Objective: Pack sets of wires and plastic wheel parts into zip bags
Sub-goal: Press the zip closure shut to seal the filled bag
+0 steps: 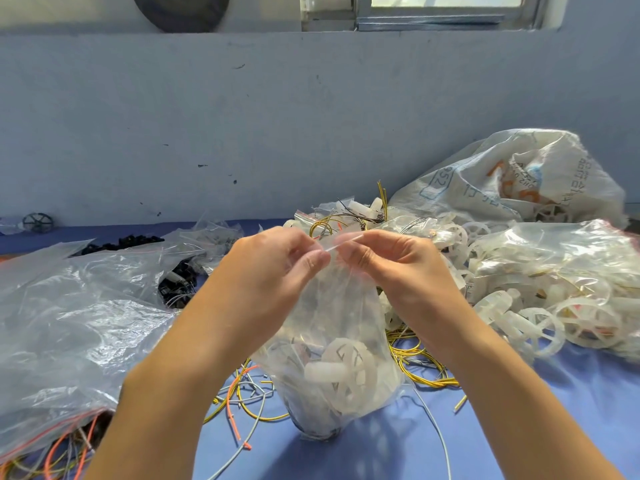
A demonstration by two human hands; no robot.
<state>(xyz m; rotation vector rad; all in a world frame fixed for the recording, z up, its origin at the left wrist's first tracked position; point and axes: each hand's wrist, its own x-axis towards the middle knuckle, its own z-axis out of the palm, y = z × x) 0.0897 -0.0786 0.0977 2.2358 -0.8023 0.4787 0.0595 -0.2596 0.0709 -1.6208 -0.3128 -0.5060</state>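
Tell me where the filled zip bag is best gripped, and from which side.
Probably its flat top strip, pinched from either side, as the left hand and right hand do: the zip bag is upright, its white wheel weighing down the bottom.

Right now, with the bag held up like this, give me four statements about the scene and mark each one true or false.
1. The left hand and right hand both pinch the top edge of the zip bag. True.
2. The zip bag is empty. False: a white wheel lies inside it.
3. The woven sack lies to the left of the hands. False: it lies at the right, near the wall.
4. Yellow wires lie loose on the blue table. True.
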